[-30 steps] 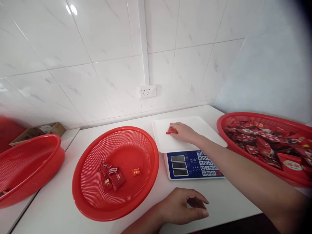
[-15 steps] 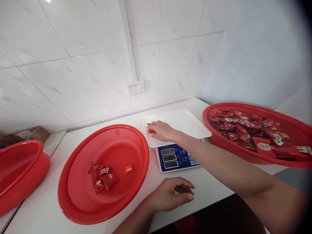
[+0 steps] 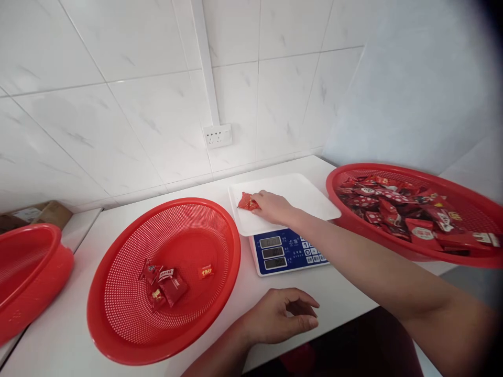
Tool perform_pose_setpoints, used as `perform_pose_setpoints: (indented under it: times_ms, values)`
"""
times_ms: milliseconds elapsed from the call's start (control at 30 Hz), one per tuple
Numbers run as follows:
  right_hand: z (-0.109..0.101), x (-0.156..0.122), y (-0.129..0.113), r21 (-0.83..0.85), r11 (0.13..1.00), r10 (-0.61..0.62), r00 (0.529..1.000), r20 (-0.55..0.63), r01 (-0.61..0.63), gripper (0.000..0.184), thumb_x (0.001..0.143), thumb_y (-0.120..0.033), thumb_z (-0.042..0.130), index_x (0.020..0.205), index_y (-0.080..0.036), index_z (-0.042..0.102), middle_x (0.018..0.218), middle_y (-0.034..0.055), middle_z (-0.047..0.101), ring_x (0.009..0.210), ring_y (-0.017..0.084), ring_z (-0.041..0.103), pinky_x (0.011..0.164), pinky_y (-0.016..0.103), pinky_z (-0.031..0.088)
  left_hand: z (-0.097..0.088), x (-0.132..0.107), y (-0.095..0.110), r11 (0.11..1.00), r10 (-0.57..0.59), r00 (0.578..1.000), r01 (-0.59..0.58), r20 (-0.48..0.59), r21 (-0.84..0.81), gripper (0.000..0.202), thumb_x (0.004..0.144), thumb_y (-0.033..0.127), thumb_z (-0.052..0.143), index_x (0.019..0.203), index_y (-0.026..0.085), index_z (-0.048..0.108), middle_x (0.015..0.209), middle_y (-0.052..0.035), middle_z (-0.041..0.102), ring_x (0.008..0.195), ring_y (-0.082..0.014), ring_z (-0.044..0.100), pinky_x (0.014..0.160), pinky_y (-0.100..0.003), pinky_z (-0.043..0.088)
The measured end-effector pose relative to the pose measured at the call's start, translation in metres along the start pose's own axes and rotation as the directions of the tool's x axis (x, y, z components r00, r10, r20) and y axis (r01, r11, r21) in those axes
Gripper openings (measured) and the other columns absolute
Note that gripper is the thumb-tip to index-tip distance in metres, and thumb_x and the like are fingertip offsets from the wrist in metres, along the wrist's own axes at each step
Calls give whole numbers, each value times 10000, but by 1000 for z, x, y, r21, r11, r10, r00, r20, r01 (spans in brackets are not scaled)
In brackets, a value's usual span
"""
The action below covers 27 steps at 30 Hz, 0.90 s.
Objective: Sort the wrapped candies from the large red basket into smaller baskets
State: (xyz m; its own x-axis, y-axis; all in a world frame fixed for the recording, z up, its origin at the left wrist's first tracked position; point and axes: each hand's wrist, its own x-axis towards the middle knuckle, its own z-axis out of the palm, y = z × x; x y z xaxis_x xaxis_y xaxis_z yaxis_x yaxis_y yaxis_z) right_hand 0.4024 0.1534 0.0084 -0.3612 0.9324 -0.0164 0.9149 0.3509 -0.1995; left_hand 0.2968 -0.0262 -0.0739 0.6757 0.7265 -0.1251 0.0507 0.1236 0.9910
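My right hand (image 3: 273,207) reaches over the white pan (image 3: 302,196) of a digital scale (image 3: 293,251). Its fingers are closed on the right edge of a small red wrapped packet (image 3: 247,201) at the pan's left side. My left hand (image 3: 281,317) hovers over the white table in front of the scale, fingers curved and apart, holding nothing. To the left stands a red perforated basket (image 3: 129,340) with several small red packets (image 3: 165,285) inside and one red and gold packet (image 3: 206,271) a little apart.
At the right, a larger red basket (image 3: 332,188) holds many red packets (image 3: 393,209). Part of another red basket (image 3: 35,277) shows at the far left, with a cardboard box (image 3: 51,213) behind it. A power socket (image 3: 218,136) is on the tiled wall.
My right hand has shifted slightly to the right across the pan, so more of the red packet shows. My left hand stays almost where it was, and the view has turned slightly.
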Motion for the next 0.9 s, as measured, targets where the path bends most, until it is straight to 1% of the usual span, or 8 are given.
perform_pose_setpoints:
  times_ms: [133,300,500,600,667,733,800,900]
  values:
    - [0,4,4,67,996,67,997,-39,-65,337,824,-288,517,1143,-181,542,1122,130,584,947,255,581,681,299,415,-1,0,1,1000,-3,1000,3,-15,1,409,760,400,684,1075,140,663,961,-108,700,861,-173,625,827,-322,480]
    - [0,8,11,192,970,158,987,-41,-148,512,707,-284,642,1184,-182,488,1094,118,593,884,220,591,661,266,423,1,1,0,1000,18,1000,-18,-13,13,396,769,394,675,1068,135,658,949,-107,694,849,-171,615,824,-323,473]
    - [-5,2,13,326,934,176,982,-69,-145,475,693,-248,682,1138,-183,527,1099,109,622,943,238,603,751,295,456,0,5,-5,998,-20,999,22,-39,63,391,782,420,655,1058,143,645,961,-109,679,900,-198,611,835,-340,460]
    - [-13,-2,-3,416,907,110,989,-95,-61,468,722,-276,693,1154,-210,524,1102,45,649,980,190,609,804,268,472,0,6,-6,995,-35,999,38,-37,93,376,792,426,641,1056,158,639,974,-104,673,928,-208,607,830,-340,457]
    - [-21,-7,-22,539,837,-12,988,-151,92,512,789,-365,652,1247,-230,470,1219,27,609,1039,144,596,841,235,479,0,6,-6,993,-42,998,46,-38,111,364,799,425,632,1055,165,637,980,-99,666,926,-206,603,822,-335,459]
    - [-30,-16,-41,665,672,-211,945,-249,325,645,810,-452,627,1363,-226,385,1402,69,469,1177,158,528,904,253,475,1,7,-5,991,-40,998,45,-46,122,352,800,422,631,1046,170,638,970,-91,662,913,-200,599,823,-332,462]
    - [-40,-29,-50,659,595,-346,887,-307,460,735,814,-503,608,1433,-231,319,1493,95,338,1300,196,416,996,315,435,2,6,-2,991,-29,998,36,-60,125,340,800,425,632,1034,179,643,963,-84,661,913,-199,599,843,-335,461]
    - [-51,-51,-26,502,722,-343,877,-336,475,688,845,-440,587,1444,-214,334,1504,105,312,1406,214,239,1128,399,285,1,0,5,996,3,994,7,-109,88,323,798,436,640,1022,203,651,953,-74,671,920,-203,609,860,-340,463]
